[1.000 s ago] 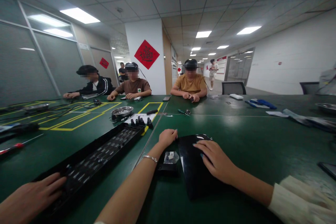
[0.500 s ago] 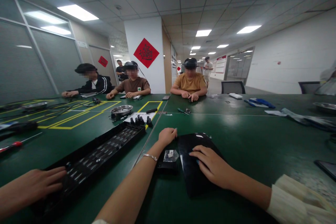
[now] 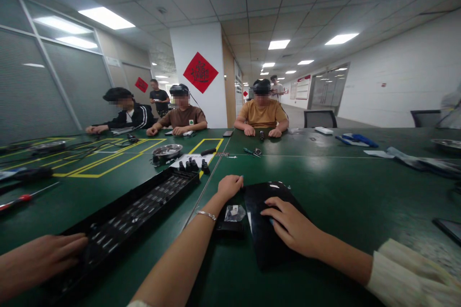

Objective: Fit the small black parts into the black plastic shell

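Observation:
My right hand (image 3: 293, 230) lies on a glossy black flat panel or pouch (image 3: 264, 249), its fingers spread across the surface. Beside that panel's far left corner rests my left hand (image 3: 229, 187), a silver bracelet on its wrist. Its fingers are curled in; whatever is under them is hidden, though a small dark bit shows by the fingertips. Between my left forearm and the panel sits a small clear plastic bag (image 3: 235, 213) with a pale piece inside. It lies on a dark block-like object (image 3: 230, 230).
Another person's hand (image 3: 45, 259) reaches into a long black tray (image 3: 173, 172) of small metal parts. Black cylindrical pieces (image 3: 194, 166), a metal bowl (image 3: 167, 151) and pliers (image 3: 250, 152) lie beyond. A red-handled screwdriver (image 3: 25, 197) is at left. Several people sit opposite.
My hands have barely moved. The person opposite in the yellow-brown shirt has parted their hands, and a dark cylinder stands between them. The neighbour's hand at the tray has shifted slightly left.

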A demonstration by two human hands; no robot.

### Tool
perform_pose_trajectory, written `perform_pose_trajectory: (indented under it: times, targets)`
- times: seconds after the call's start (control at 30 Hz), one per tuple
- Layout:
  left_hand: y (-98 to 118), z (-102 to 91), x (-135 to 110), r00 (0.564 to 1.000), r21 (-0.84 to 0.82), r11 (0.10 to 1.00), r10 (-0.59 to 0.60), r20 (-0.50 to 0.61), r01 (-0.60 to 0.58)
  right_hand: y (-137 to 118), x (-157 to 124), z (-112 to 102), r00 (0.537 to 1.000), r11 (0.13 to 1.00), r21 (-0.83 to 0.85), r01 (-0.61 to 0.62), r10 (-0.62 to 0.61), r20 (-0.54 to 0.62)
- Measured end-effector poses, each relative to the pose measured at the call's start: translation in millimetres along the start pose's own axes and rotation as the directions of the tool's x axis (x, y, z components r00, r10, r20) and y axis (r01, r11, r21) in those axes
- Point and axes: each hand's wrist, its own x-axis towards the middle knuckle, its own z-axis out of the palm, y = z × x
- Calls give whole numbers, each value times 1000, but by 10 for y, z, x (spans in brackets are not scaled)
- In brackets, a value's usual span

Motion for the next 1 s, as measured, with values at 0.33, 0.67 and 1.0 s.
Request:
perform_pose_trajectory:
  times: [0.33, 0.67, 1.0]
  targets:
    - [-34, 26, 11, 1000, 33, 999, 20, -7, -20, -20, 0, -38, 1000, 1000, 17, -15, 15, 7]
    - [-57, 56, 34, 999, 55, 998, 40, -23, -39, -26, -4, -39, 999, 999, 18, -36, 36, 27]
    - [-63, 64, 36, 999, 80, 996, 35, -17, -34, -36, -3, -60, 998, 999, 25, -44, 42, 45]
